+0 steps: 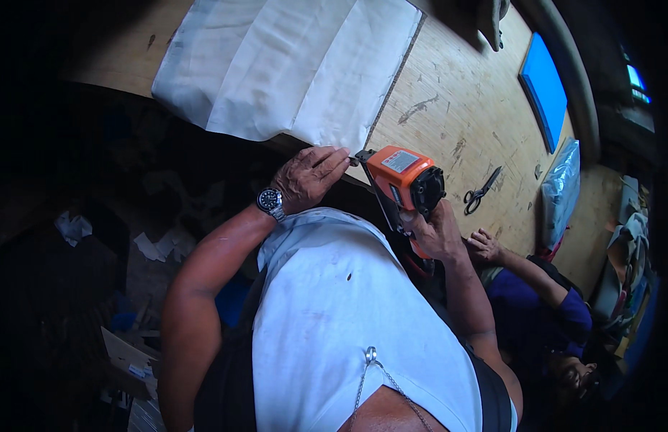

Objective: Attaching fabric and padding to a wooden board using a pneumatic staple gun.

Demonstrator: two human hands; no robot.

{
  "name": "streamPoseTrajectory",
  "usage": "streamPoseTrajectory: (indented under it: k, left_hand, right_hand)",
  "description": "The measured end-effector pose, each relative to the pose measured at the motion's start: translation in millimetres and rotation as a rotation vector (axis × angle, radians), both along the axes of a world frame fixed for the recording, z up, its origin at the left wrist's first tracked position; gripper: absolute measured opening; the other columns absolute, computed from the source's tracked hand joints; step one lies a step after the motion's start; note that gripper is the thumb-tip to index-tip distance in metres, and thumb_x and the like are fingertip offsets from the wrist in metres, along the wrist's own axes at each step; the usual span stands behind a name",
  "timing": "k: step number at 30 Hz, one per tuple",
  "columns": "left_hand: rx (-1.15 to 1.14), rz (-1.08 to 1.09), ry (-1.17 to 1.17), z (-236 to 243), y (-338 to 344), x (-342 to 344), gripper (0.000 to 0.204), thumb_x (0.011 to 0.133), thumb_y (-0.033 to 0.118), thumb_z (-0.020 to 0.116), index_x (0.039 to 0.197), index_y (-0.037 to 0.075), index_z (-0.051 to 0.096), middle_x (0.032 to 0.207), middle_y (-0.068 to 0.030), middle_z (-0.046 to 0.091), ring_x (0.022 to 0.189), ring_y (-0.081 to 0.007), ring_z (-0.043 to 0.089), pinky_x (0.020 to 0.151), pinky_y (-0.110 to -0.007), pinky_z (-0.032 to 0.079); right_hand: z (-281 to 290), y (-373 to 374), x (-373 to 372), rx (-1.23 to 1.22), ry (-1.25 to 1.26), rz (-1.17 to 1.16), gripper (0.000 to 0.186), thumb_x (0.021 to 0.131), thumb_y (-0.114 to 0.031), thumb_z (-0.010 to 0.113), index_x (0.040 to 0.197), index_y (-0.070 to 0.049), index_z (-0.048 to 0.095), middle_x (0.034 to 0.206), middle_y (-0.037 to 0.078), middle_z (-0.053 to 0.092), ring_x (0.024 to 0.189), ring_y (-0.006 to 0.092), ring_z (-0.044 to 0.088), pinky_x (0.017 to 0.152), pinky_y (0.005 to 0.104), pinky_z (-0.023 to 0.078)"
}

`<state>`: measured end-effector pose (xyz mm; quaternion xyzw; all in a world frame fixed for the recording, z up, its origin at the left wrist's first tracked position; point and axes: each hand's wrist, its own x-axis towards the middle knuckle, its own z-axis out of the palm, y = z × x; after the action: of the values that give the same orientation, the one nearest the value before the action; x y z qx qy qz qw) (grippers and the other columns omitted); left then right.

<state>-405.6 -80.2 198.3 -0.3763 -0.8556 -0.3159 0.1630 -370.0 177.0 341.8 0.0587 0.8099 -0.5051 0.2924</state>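
Observation:
My right hand point(440, 232) is wrapped round the handle of an orange nail gun point(406, 173) with a black end cap. The gun's dark nose points left, at the near corner of a white fabric-covered panel point(305, 65). Just left of that nose, my left hand point(308, 176) is closed at the fabric's near edge, fingertips close together. Its thumb is hidden. The white fabric lies in broad folds on the wooden table. A watch point(270, 203) circles my left wrist.
Scissors point(482, 191) lie on the wooden table point(449, 108), right of the gun. Farther right are a blue board point(544, 90) and a plastic-wrapped bundle point(561, 191). Another person's hand point(485, 246) rests at the table edge near my right forearm. Paper scraps point(157, 245) litter the dark floor at left.

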Motion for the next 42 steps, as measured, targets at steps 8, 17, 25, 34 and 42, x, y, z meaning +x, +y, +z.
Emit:
streamPoseTrajectory:
  k: [8,17,25,34,42]
  left_hand:
    - [0.033,-0.019,-0.025,-1.0,-2.7,0.5,0.022,0.079,0.002,0.064,0.101,0.003,0.063,0.129,-0.0093,0.061,0.115,-0.0257,0.058,0.095,-0.039,0.051]
    - [0.047,0.046,-0.068,8.0,0.7,-5.0,0.011,0.08,0.004,0.065,0.091,0.003,0.063,0.12,-0.0108,0.064,0.109,-0.0271,0.061,0.09,-0.038,0.053]
    - [-0.095,0.379,0.121,58.2,-61.3,-116.2,0.031,0.088,0.029,0.066,0.107,0.005,0.063,0.123,-0.0129,0.061,0.117,-0.0316,0.055,0.096,-0.045,0.046]
    - [-0.042,1.12,-0.407,4.8,-193.9,-143.1,0.056,0.094,0.052,0.055,0.12,0.003,0.058,0.119,-0.025,0.06,0.114,-0.0415,0.055,0.097,-0.051,0.044]
    - [0.435,1.113,-0.625,-4.5,-72.1,-29.1,0.055,0.093,0.046,0.063,0.1,-0.007,0.056,0.097,-0.0301,0.064,0.092,-0.0467,0.063,0.076,-0.049,0.05]
  right_hand:
    - [0.4,-5.4,-2.7,0.143,0.051,0.073,0.023,0.091,-0.022,0.069,0.098,-0.001,0.064,0.065,0.006,0.058,0.061,0.0125,0.05,0.057,0.0331,0.044]
    - [-4.5,-7.3,-27.3,0.252,0.139,0.136,0.02,0.092,-0.023,0.062,0.09,-0.002,0.06,0.061,0.0,0.053,0.056,0.0086,0.051,0.052,0.0283,0.042]
    - [15.1,23.0,-13.0,0.226,0.118,-0.069,0.027,0.092,-0.028,0.063,0.094,-0.001,0.059,0.065,0.001,0.057,0.059,0.0086,0.053,0.053,0.0278,0.042]
    - [-8.0,72.3,9.5,0.668,0.328,0.039,0.069,0.087,-0.017,0.062,0.148,-0.003,0.034,0.107,0.029,0.064,0.096,0.0441,0.064,0.083,0.0477,0.05]
    - [-86.8,111.6,-69.9,0.927,0.445,-0.009,0.077,0.085,-0.02,0.071,0.151,-0.009,0.032,0.108,0.023,0.06,0.096,0.0398,0.061,0.08,0.0492,0.05]
